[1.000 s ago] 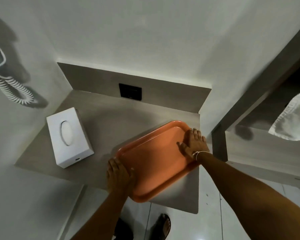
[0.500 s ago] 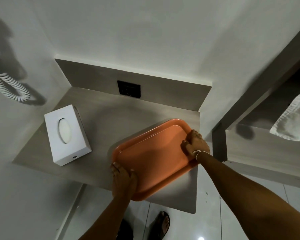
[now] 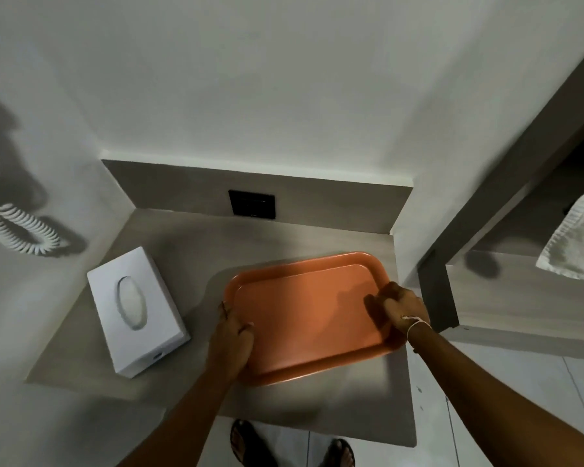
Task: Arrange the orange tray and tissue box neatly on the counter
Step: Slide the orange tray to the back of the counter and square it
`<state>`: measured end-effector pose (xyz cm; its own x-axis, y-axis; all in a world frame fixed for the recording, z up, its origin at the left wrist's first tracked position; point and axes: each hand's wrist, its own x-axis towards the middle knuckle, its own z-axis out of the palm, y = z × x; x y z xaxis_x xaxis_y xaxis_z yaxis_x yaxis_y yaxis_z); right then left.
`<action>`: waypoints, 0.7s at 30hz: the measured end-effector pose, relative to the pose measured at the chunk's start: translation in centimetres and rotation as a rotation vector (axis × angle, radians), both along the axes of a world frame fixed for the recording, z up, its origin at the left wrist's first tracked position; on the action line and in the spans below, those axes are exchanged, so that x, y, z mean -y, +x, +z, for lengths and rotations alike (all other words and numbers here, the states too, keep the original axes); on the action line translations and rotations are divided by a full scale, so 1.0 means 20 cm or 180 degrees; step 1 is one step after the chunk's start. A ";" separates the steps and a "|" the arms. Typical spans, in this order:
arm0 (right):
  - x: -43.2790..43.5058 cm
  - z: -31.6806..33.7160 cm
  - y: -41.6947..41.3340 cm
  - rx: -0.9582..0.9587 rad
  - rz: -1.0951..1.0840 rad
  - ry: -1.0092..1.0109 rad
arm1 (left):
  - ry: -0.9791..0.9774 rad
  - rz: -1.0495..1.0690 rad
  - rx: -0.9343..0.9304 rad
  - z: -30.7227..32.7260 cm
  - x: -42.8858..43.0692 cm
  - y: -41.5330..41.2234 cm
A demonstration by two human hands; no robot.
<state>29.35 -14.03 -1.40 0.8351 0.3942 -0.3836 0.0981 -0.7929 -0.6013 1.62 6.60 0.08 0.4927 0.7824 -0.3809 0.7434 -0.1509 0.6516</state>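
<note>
both hands grip the orange tray (image 3: 304, 315) on the counter (image 3: 189, 237), left hand (image 3: 231, 338) on its left rim, right hand (image 3: 400, 306) on its right, tray nearly squared, while the tissue box (image 3: 135, 310), well apart, sits askew, untouched.

The tray (image 3: 304, 315) is plain orange. The tissue box (image 3: 137, 310) is white, with a pale oval opening. The counter (image 3: 196, 237) is grey-brown with faint wood grain. A black wall plate (image 3: 252, 203) sits on the grey backsplash. The coiled cord (image 3: 17, 230) is white, like the ribbed towel (image 3: 577, 241).
</note>
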 end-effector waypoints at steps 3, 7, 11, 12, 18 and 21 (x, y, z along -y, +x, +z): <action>-0.05 0.02 -0.05 -0.0032 -0.0342 0.0135 | 0.0114 -0.0332 0.0032 0.01 -0.22 0.06; -0.17 0.03 -0.10 -0.0069 -0.0661 0.0143 | 0.0221 -0.0649 -0.0008 0.00 -0.51 0.14; -0.30 0.01 -0.11 -0.0080 -0.0961 0.0198 | 0.0209 -0.0820 -0.0035 -0.03 -0.72 0.23; -0.32 0.01 -0.10 -0.0076 -0.1005 0.0214 | 0.0234 -0.0887 -0.0096 -0.04 -0.76 0.24; -0.42 -0.01 -0.10 -0.0022 -0.0957 0.0197 | 0.0308 -0.1296 -0.0406 -0.09 -0.91 0.30; -0.44 -0.02 -0.11 0.0030 -0.0922 0.0208 | 0.0396 -0.1428 -0.0527 -0.09 -0.93 0.32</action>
<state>27.22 -5.20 -1.75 0.9198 0.1626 -0.3570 -0.1209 -0.7483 -0.6522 7.92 25.13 -1.66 0.7322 0.5516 -0.3996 0.6794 -0.5490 0.4869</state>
